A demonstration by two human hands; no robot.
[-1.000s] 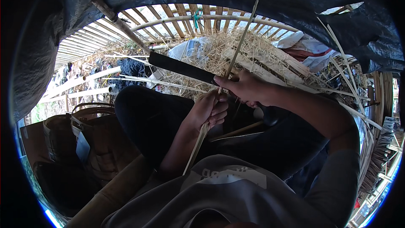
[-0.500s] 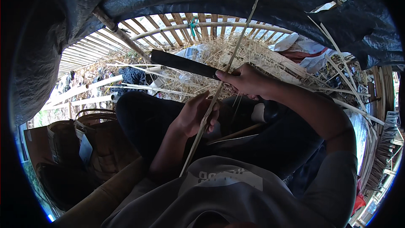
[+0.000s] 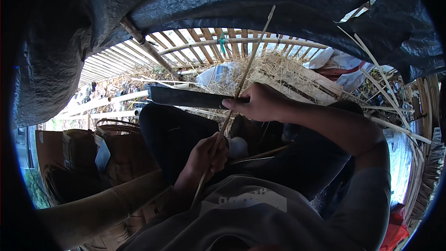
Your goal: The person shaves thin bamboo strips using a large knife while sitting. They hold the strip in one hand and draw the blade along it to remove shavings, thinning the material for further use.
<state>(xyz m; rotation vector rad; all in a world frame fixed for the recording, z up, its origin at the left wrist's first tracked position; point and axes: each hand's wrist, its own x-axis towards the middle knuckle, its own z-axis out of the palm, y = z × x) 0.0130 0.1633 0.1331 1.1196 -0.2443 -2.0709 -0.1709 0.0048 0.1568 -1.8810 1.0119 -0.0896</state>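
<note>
My right hand (image 3: pixel 261 103) grips the handle of a large dark knife (image 3: pixel 188 97), whose blade points left above my raised knee. A long thin bamboo strip (image 3: pixel 241 81) runs from near my chest up toward the dark tarp. My left hand (image 3: pixel 208 155) holds this strip low down, just above my lap. The knife blade meets the strip next to my right hand's fingers.
A dark tarp (image 3: pixel 223 4) hangs overhead above a slatted bamboo fence (image 3: pixel 200 42). A heap of dry straw (image 3: pixel 278 72) lies beyond my knees. Woven baskets (image 3: pixel 107 153) stand at the left, loose bamboo strips (image 3: pixel 385 97) at the right.
Both hands and the knife sit slightly lower in view as my head tilted. The knife edge has slid a little along the strip.
</note>
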